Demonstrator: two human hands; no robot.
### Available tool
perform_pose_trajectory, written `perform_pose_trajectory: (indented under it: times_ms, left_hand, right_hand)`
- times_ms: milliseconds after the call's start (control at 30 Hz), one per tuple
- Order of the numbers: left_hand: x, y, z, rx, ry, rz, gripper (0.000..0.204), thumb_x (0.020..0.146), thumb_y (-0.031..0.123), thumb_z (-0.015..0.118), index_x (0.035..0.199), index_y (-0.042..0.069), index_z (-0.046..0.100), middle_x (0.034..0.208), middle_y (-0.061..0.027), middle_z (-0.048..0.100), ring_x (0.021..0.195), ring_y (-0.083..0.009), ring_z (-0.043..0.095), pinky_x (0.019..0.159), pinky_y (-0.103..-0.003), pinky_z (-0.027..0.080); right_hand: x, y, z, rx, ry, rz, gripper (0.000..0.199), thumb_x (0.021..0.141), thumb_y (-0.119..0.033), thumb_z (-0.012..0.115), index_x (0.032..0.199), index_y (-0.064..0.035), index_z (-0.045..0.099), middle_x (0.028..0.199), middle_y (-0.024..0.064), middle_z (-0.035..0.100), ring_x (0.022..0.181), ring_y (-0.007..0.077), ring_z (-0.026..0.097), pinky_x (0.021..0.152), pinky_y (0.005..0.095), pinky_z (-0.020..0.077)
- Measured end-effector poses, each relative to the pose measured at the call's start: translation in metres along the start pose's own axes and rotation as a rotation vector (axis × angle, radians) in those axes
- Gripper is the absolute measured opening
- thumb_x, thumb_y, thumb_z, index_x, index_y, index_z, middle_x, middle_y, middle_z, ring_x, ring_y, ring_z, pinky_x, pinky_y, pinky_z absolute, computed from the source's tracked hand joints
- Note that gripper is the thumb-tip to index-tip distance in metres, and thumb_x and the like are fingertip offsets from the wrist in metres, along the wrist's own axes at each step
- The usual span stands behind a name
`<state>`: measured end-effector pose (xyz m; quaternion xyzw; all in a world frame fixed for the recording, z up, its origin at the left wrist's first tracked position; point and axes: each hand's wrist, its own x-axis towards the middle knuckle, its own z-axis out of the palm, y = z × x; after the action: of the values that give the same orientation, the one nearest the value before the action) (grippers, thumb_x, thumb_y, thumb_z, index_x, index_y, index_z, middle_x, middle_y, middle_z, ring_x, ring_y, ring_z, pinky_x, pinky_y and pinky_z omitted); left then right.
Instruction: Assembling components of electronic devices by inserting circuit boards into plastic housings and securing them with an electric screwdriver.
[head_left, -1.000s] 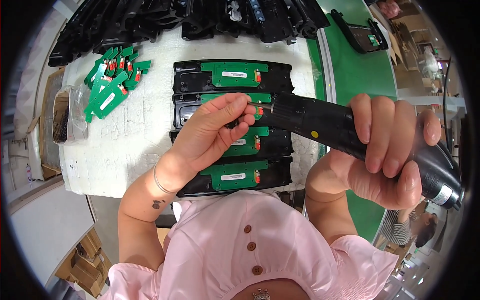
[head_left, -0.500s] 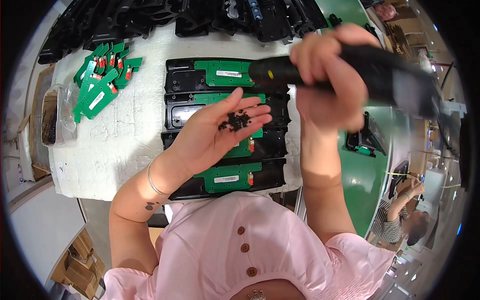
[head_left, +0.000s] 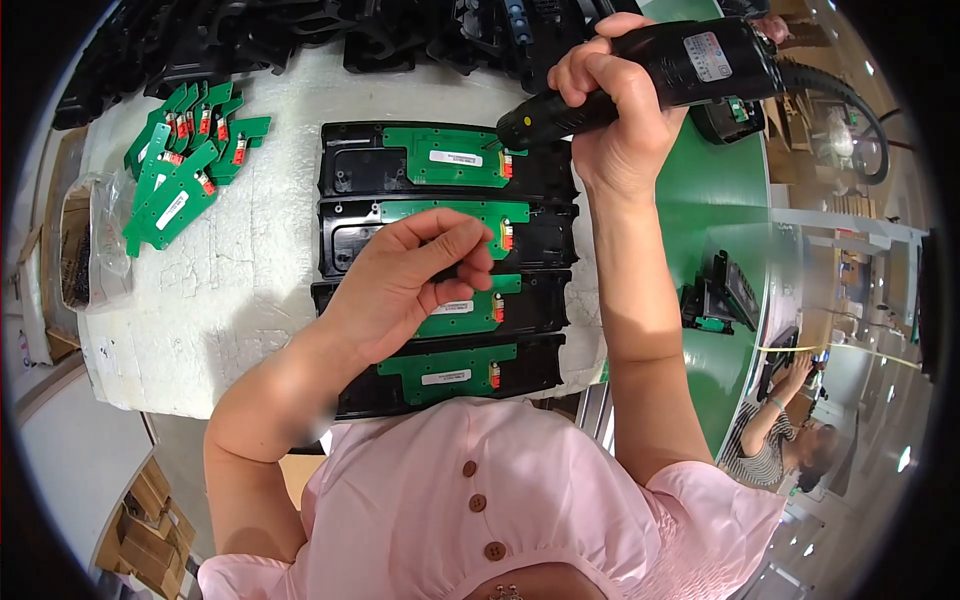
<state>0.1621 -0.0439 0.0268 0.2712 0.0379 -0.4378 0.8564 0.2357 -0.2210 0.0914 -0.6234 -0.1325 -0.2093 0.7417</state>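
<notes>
All four black housings (head_left: pixel 445 265) already carry green boards (head_left: pixel 455 157), while the right hand (head_left: pixel 610 110) grips the electric screwdriver (head_left: pixel 650 75) and the left hand (head_left: pixel 410 280) pinches something small, fastening seemingly unfinished.

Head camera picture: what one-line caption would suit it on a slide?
Right hand grips a black electric screwdriver above four black housings fitted with green circuit boards, left hand pinched over them.

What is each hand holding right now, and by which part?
Right hand grips the black power screwdriver around its barrel. Left hand is curled shut; what it holds cannot be told.
</notes>
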Motion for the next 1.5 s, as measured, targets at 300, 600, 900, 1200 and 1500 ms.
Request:
perform_pose_trajectory:
  times_ms: [300,600,900,1200,1500]
  left_hand:
    - [0.001,0.001,0.002,-0.053,0.143,0.008,0.02,0.087,0.01,0.055,0.104,0.0,0.057,0.087,-0.0048,0.06,0.077,-0.0098,0.059,0.068,-0.019,0.051]
    - [0.002,0.002,-0.002,-0.15,0.152,0.047,0.017,0.086,0.011,0.056,0.101,0.002,0.058,0.09,-0.0057,0.061,0.082,-0.0121,0.06,0.074,-0.02,0.052]
    - [0.003,0.0,-0.008,-0.272,0.03,0.089,0.016,0.088,0.016,0.054,0.095,0.003,0.059,0.087,-0.0033,0.06,0.079,-0.0092,0.059,0.071,-0.018,0.052]
    - [0.004,-0.003,-0.007,-0.355,-0.011,0.061,0.018,0.089,0.021,0.054,0.09,0.004,0.058,0.082,-0.0013,0.058,0.074,-0.0076,0.057,0.066,-0.018,0.051]
    - [-0.001,0.005,0.013,-0.345,0.074,0.042,0.033,0.092,0.025,0.047,0.107,-0.005,0.052,0.101,-0.0144,0.057,0.093,-0.0213,0.057,0.082,-0.027,0.049]
  right_hand:
    - [0.007,-0.002,0.011,0.024,-0.03,0.121,0.015,0.068,0.001,0.054,0.081,0.0011,0.047,0.058,0.0073,0.047,0.046,0.0158,0.043,0.046,0.0268,0.0379]
    - [0.005,-0.008,0.019,0.075,0.013,0.155,0.018,0.068,-0.001,0.054,0.085,0.0018,0.047,0.059,0.0071,0.047,0.046,0.015,0.043,0.047,0.0271,0.0387]
    - [-0.028,-0.087,0.013,0.286,-0.508,-0.016,0.024,0.071,-0.007,0.056,0.092,-0.011,0.045,0.062,-0.0055,0.047,0.055,0.0056,0.046,0.057,0.021,0.0348]
    - [-0.033,-0.08,0.015,0.316,-0.483,-0.027,0.022,0.071,-0.009,0.054,0.092,-0.0101,0.045,0.064,-0.0048,0.048,0.056,0.0059,0.046,0.056,0.0217,0.035]
    - [-0.026,-0.047,0.017,0.255,-0.321,-0.167,0.033,0.068,-0.006,0.053,0.101,-0.0054,0.048,0.06,-0.0019,0.042,0.054,0.0104,0.042,0.057,0.0268,0.0345]
